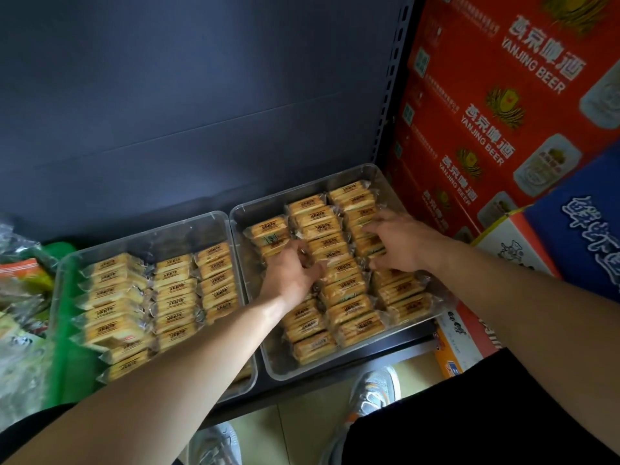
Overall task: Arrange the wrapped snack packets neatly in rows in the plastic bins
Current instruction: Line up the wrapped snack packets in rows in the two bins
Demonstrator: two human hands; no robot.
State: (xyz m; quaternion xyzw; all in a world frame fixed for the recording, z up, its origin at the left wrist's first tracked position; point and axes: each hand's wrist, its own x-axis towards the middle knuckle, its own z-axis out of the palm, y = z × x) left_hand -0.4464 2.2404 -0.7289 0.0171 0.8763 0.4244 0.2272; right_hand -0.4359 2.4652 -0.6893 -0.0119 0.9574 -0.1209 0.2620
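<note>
Evidently both hands work in the right bin (302,191), which stands at the right end of the shelf (318,387), against the left bin (151,236). The left grip (293,271) has its fingers curled down between two rows, seemingly pinching snack packets (352,310). The right grip (399,243) lies spread, fingertips pressing the right-hand row. The packets look light, with slippery film over brittle biscuit. They are best taken by the long sides, several squeezed gently together, not by the sealed ends.
</note>
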